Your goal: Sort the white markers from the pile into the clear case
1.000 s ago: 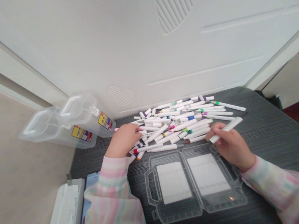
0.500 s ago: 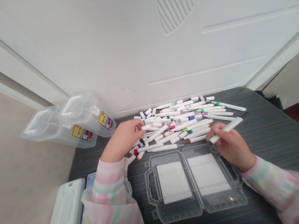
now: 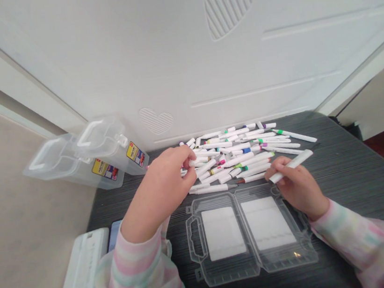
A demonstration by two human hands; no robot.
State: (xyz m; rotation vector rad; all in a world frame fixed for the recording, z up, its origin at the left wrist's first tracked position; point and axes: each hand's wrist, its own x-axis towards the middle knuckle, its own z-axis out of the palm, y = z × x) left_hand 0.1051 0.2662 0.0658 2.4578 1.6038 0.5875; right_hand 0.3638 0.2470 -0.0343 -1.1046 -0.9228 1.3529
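Note:
My left hand (image 3: 164,185) is over the left part of a pile of white markers (image 3: 245,159) with coloured ends. Its thumb and fingers are pinched on a white marker (image 3: 192,163); only a short end shows, and the rest is hidden by the hand. On the right, my right hand (image 3: 299,189) grips another white marker (image 3: 294,165), tilted up to the right, just beyond the pile's near right side. Between my forearms lies an unfolded clear plastic case (image 3: 252,261) with a white sheet in each half.
Two clear lidded containers (image 3: 107,148) with yellow-and-blue labels stand at the back left. A white device (image 3: 80,277) and part of a phone-like screen (image 3: 114,234) lie at the left edge. A white panel (image 3: 175,70) rises behind the dark tabletop (image 3: 353,189).
My left hand has moved right and nearer over the pile, turning so that it covers the markers at the left. My right hand has barely moved and still grips its marker.

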